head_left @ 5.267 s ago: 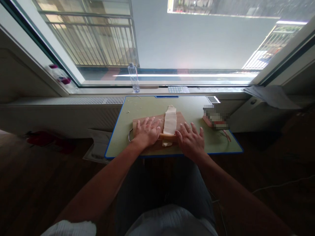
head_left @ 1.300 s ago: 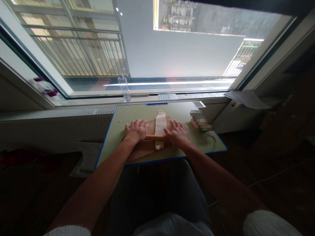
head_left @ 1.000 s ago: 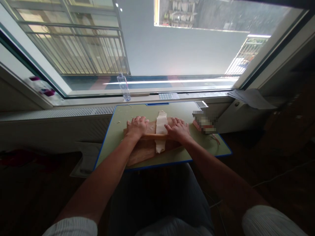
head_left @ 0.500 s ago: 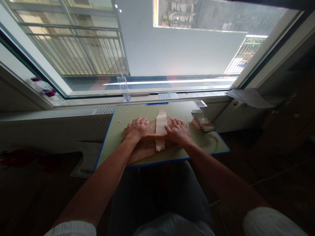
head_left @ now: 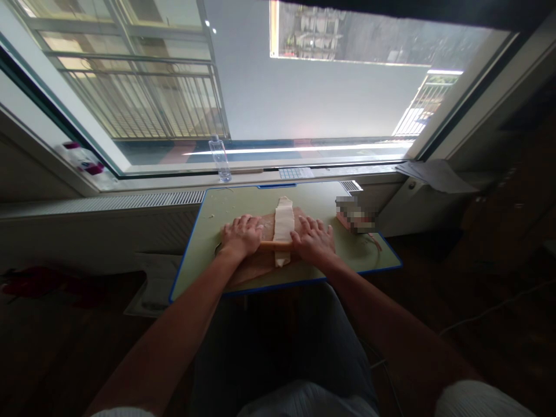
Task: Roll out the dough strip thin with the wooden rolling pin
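A thin wooden rolling pin [head_left: 275, 246] lies crosswise over a long pale strip of dough [head_left: 284, 223]. My left hand [head_left: 243, 234] is on the pin's left end, with the palm down and the fingers reaching over it. On the right end, my right hand [head_left: 313, 237] holds the pin in the same way, its thumb close to the dough's edge. Under the dough is a wooden board [head_left: 247, 271], set at a slant and partly covered by my hands and forearms. The pin's two ends are hidden beneath my palms.
The board rests on a small green table [head_left: 208, 231] with a blue rim. Dough crumbs [head_left: 212, 216] lie at its left. A pixelated object [head_left: 354, 215] sits at the right. Along the windowsill are a clear bottle [head_left: 220, 159], a bottle with purple parts [head_left: 82, 159] and papers [head_left: 436, 174].
Both my hands and the rolling pin have moved a little toward me along the dough strip. The camera view has shifted slightly.
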`<action>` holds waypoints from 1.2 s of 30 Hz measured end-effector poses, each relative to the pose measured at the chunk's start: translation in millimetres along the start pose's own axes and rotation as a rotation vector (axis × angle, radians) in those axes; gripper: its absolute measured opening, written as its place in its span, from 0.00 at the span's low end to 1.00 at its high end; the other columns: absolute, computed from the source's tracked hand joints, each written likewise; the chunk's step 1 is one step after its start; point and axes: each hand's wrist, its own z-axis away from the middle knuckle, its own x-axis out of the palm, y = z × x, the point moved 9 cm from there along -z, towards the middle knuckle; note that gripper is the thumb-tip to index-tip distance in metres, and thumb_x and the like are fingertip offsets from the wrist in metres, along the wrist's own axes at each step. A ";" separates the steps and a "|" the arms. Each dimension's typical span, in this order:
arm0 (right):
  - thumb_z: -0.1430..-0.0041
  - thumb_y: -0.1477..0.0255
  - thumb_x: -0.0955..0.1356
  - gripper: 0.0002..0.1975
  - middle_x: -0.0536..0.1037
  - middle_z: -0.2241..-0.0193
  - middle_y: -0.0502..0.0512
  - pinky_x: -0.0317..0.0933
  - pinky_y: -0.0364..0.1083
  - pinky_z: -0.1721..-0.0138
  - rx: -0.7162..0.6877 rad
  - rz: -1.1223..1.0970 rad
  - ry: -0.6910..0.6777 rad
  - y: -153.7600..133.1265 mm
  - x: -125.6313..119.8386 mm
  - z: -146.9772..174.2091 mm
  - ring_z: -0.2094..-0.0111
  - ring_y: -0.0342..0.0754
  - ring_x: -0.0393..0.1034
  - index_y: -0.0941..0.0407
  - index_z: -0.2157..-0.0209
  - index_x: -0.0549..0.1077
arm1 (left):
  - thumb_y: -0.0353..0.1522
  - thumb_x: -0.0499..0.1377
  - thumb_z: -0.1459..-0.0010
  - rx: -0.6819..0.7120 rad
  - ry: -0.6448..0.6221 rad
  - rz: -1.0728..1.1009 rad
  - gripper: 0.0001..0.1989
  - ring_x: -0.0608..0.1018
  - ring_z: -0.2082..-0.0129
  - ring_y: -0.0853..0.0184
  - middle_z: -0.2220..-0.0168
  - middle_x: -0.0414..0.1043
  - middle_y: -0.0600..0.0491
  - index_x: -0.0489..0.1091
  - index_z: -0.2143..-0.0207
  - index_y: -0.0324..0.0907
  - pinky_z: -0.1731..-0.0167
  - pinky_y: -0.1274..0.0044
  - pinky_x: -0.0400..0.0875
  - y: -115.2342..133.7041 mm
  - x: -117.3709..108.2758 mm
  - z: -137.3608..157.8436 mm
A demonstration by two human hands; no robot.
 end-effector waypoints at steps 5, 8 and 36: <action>0.24 0.49 0.54 0.38 0.56 0.22 0.61 0.46 0.68 0.27 0.001 0.003 -0.043 4.3 1.7 -24.7 0.24 0.65 0.50 0.52 0.21 0.53 | 0.45 0.45 0.25 -0.036 -0.054 0.031 0.25 0.71 0.34 0.51 0.31 0.70 0.46 0.71 0.35 0.55 0.34 0.52 0.63 -0.9 1.6 -20.5; 0.24 0.48 0.56 0.38 0.59 0.23 0.61 0.48 0.68 0.27 0.015 -0.043 -0.029 7.9 1.8 -41.1 0.25 0.64 0.52 0.52 0.22 0.55 | 0.44 0.45 0.25 -0.063 -0.063 0.030 0.24 0.71 0.34 0.51 0.31 0.70 0.45 0.72 0.36 0.54 0.34 0.51 0.64 -1.3 1.6 -32.3; 0.23 0.52 0.56 0.36 0.60 0.24 0.63 0.46 0.69 0.28 0.012 0.007 0.060 2.6 -3.0 -13.3 0.26 0.65 0.53 0.54 0.23 0.58 | 0.45 0.45 0.25 -0.041 0.104 -0.011 0.26 0.75 0.38 0.50 0.34 0.74 0.45 0.75 0.38 0.48 0.36 0.54 0.66 8.9 -7.7 2.2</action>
